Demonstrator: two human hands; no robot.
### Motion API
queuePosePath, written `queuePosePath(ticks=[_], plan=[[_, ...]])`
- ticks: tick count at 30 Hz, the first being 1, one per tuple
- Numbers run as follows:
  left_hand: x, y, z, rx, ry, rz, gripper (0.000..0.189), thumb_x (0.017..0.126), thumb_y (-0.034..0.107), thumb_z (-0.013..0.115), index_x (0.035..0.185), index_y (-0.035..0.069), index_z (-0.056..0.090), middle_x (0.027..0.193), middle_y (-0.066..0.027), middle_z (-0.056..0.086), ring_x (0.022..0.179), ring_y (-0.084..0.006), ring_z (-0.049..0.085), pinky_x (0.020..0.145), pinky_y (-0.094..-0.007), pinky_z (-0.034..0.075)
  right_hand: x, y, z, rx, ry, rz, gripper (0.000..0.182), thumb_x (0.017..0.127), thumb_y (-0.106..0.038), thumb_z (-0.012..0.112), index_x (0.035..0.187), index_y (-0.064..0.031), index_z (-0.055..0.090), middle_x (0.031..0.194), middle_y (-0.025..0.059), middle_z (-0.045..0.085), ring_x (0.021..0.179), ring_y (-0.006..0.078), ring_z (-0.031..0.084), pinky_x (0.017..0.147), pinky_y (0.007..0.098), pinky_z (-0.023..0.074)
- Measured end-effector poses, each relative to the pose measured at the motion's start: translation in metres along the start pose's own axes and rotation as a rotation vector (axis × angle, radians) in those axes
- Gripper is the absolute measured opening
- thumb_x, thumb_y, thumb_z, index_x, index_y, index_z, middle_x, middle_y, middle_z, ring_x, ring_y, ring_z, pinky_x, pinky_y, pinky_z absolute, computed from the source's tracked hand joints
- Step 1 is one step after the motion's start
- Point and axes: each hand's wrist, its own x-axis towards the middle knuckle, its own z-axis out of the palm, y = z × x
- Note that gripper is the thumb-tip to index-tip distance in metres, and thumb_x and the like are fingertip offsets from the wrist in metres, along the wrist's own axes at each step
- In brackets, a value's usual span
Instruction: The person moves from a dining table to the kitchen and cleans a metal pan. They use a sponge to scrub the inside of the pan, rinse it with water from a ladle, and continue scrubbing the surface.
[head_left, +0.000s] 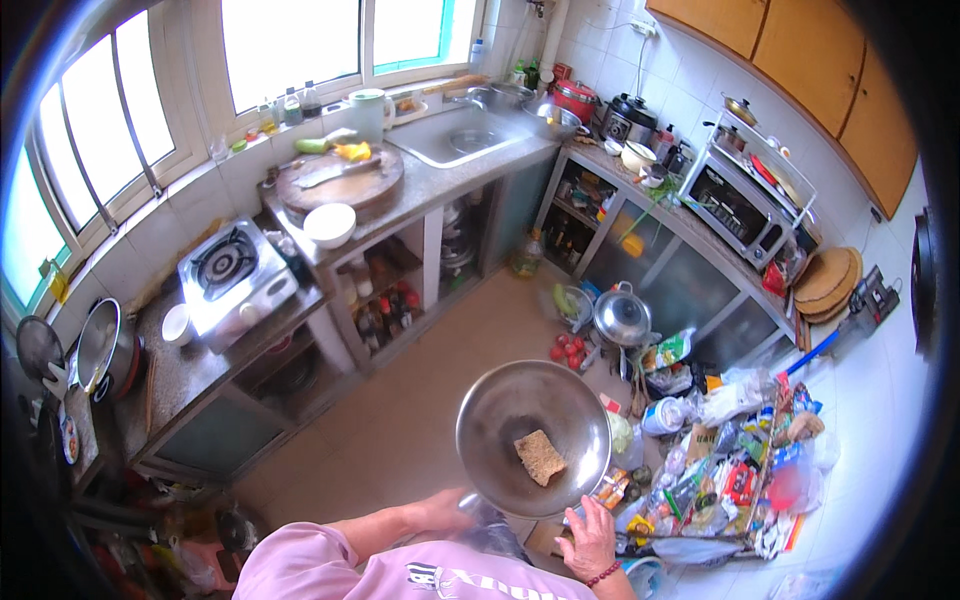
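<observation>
A wide steel wok (487, 442) is tilted towards me in front of my body, above the floor. Inside it lies a brown, rough-textured scrubbing pad (541, 457). My left hand (448, 511) is blurred at the wok's lower left, around what looks like its handle; part of the grip is hidden. At the lower right rim is my right hand (589, 536), its fingertips close to or touching the edge and the thumb apart. Whether it grips the rim is unclear. A dark red bead bracelet (603, 575) circles that wrist.
Bagged goods (720, 472) crowd the floor on the right, near a lidded steel pot (622, 316) and tomatoes (568, 351). The left counter holds a gas stove (232, 274), a round chopping board (352, 191) with a cleaver (334, 173), and a sink (427, 150). A microwave (731, 202) stands right.
</observation>
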Motion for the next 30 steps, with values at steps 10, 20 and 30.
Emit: queuePosePath(ticks=[10,20,30], plan=[[0.060,0.178,-0.123,-0.347,0.193,0.072,0.070,0.090,0.011,0.067,0.152,0.007,0.034,0.071,-0.0008,0.058,0.056,-0.0077,0.054,0.050,-0.0221,0.041,0.248,0.110,0.006,0.121,-0.031,-0.162,0.068,0.071,-0.020,0.083,0.131,-0.0011,0.058,0.137,0.0253,0.050,0.121,0.0414,0.053,0.102,0.0483,0.0464],[0.130,0.249,-0.273,-0.458,0.489,0.185,0.053,0.088,0.000,0.065,0.138,0.003,0.047,0.083,-0.0050,0.063,0.058,-0.0121,0.059,0.053,-0.0261,0.048,0.506,0.185,0.005,0.259,-0.067,-0.135,0.055,0.079,-0.020,0.078,0.126,0.0017,0.058,0.128,0.0201,0.057,0.116,0.0369,0.059,0.100,0.0444,0.0490],[0.218,0.350,-0.442,-0.611,0.617,0.279,0.055,0.083,0.001,0.066,0.134,0.003,0.046,0.071,-0.0056,0.058,0.050,-0.0178,0.058,0.047,-0.0313,0.048,0.779,0.228,-0.030,0.084,0.016,-0.140,0.052,0.082,-0.023,0.075,0.125,0.0022,0.058,0.124,0.0205,0.059,0.115,0.0362,0.060,0.098,0.0430,0.0505]])
